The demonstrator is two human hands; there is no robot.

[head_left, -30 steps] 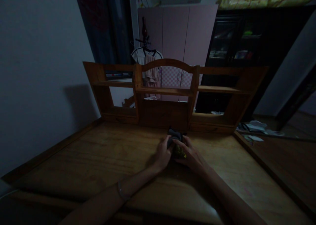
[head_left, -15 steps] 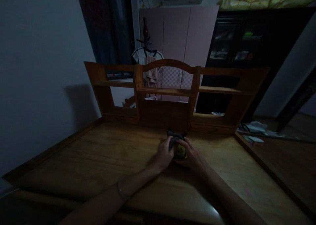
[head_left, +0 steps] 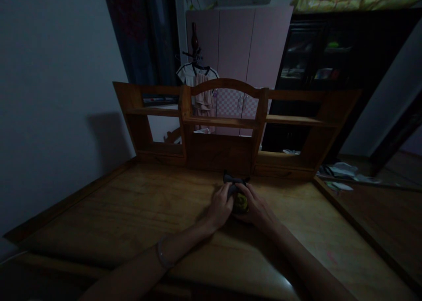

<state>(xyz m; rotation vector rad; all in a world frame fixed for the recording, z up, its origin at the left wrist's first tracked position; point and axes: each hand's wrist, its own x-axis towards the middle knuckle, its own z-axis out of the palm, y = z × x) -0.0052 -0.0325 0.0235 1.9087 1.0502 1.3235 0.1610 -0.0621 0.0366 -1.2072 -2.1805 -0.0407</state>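
Observation:
Both hands close around a small dark grey thing (head_left: 234, 181) with a yellow patterned part (head_left: 241, 202) at its near side; the dim light hides its exact kind. My left hand (head_left: 221, 205) grips it from the left, thumb and fingers on the grey part. From the right, my right hand (head_left: 255, 206) wraps it, with fingers over the grey top and beside the yellow part. Dark pointed bits stick out at its far end. The hands rest low over the wooden desk top (head_left: 158, 204), and the thing's underside is hidden.
A wooden shelf unit (head_left: 222, 123) runs along the desk's far edge. At the left is a wall (head_left: 66, 72). Behind the shelf stand a pink wardrobe (head_left: 235, 45), a dark cabinet (head_left: 316, 50) and hanging clothes (head_left: 198, 76). Papers (head_left: 343, 171) lie past the desk's right side.
The grey part has shifted slightly between my fingers and looks flatter on top. Both hands hold nearly the same place.

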